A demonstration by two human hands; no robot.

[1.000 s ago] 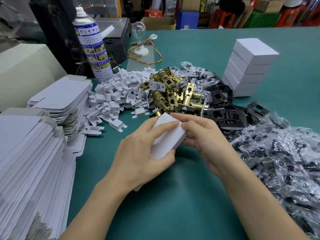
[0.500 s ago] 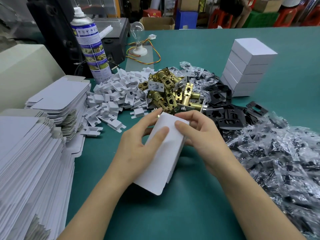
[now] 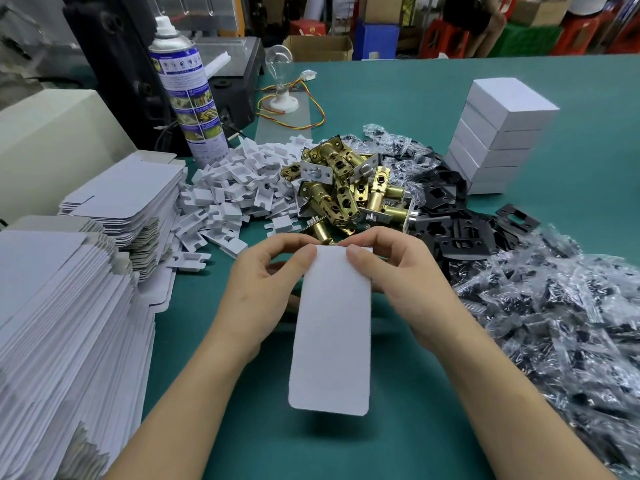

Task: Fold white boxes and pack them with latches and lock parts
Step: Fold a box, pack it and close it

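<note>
My left hand (image 3: 263,289) and right hand (image 3: 398,282) are pinching the top corners of a white box (image 3: 332,334) — thumbs in front, fingers curling behind — its long flap hanging toward me between my wrists. Just beyond my fingertips brass latches (image 3: 346,195) are lying heaped, closed boxes (image 3: 498,133) standing stacked farther right.

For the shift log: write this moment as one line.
stage: box folding | left hand: pinches white box far end | right hand: pinches same end | brass latches: piled behind
</note>
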